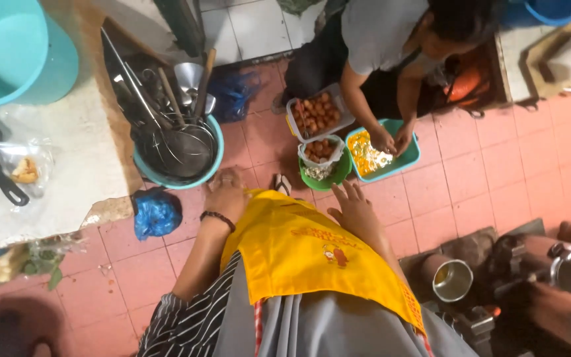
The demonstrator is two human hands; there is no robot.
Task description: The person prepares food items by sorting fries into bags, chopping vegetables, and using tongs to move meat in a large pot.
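Head view, looking straight down over a pink tiled floor (484,172). The person wears a yellow apron (305,254) and a striped sleeve. Left hand (227,193), with a dark bead bracelet at the wrist, rests on the apron's upper left corner, fingers curled over the cloth edge; whether it actually pinches the cloth, cannot tell. Right hand (353,210) lies flat on the apron's upper right edge, fingers spread and loose, gripping nothing.

Just beyond the hands: a green bowl (334,174) holding a small clear tub of brown fried balls, a larger clear tub (317,114) of the same beside it, and a teal tray (408,157) of yellow food.

A second person crouches there, both hands in the teal tray.

Left: a teal basin (178,182) packed with metal ladles and strainers, a blue plastic bag (156,213) on the floor, a worn counter (67,172) with a teal bucket (14,49).

Lower right: a metal cup (452,280).
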